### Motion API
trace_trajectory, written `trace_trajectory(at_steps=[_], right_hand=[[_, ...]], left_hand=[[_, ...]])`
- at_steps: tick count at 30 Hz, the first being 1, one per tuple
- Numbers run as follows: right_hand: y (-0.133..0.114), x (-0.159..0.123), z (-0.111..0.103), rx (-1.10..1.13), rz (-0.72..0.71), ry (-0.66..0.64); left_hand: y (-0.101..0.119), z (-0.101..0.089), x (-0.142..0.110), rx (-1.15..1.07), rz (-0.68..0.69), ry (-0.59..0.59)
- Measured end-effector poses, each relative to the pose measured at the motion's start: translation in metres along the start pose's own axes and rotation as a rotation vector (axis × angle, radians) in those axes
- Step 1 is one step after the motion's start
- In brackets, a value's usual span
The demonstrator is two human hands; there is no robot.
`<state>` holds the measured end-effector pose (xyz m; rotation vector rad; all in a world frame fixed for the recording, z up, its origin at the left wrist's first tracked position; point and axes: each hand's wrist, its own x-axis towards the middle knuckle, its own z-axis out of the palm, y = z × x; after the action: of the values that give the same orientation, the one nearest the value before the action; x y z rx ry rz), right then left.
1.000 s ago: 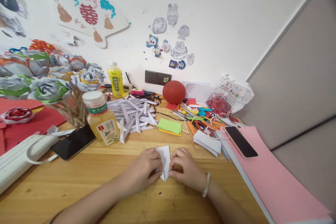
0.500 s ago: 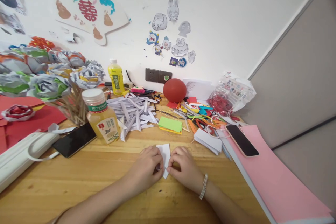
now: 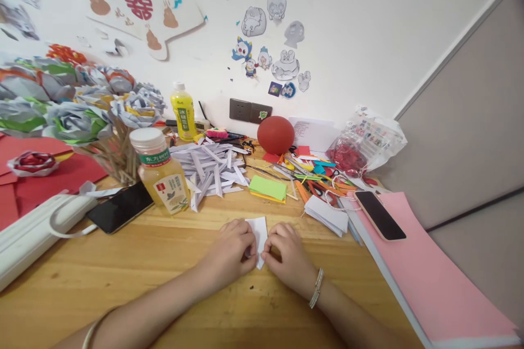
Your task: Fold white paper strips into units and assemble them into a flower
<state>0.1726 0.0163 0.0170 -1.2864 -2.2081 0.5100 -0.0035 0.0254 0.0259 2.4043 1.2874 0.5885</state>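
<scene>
A small white piece of paper lies upright between my two hands on the wooden table, its lower corners folded to a point. My left hand grips its left edge, the thumb and curled fingers near the bottom. On the other side my right hand pinches the lower right edge between thumb and fingertips. Part of the paper's left side is hidden by my left fingers. Beyond it lie a stack of green and yellow paper slips and a stack of white slips.
Left of my hands stand a juice bottle, a black phone, a power strip and paper flowers. Folded white strips heap behind. A red balloon, scissors and scraps fill the back; another phone rests on pink paper.
My view has tipped slightly down, so the wall and table things sit a bit differently in frame. Both hands keep nearly the same hold on the paper.
</scene>
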Motion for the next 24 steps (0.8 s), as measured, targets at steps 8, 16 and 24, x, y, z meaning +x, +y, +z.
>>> trace_trajectory(at_steps=[8, 16, 24], right_hand=[[-0.002, 0.000, -0.001, -0.048, 0.009, -0.010], [-0.004, 0.000, -0.003, -0.076, -0.002, -0.014], [-0.002, 0.000, -0.003, -0.077, -0.018, -0.039]], left_hand=[[0.000, -0.001, 0.000, 0.053, 0.003, -0.025], [0.001, -0.008, 0.001, -0.015, -0.012, -0.066], [0.002, -0.009, 0.004, -0.028, -0.031, -0.072]])
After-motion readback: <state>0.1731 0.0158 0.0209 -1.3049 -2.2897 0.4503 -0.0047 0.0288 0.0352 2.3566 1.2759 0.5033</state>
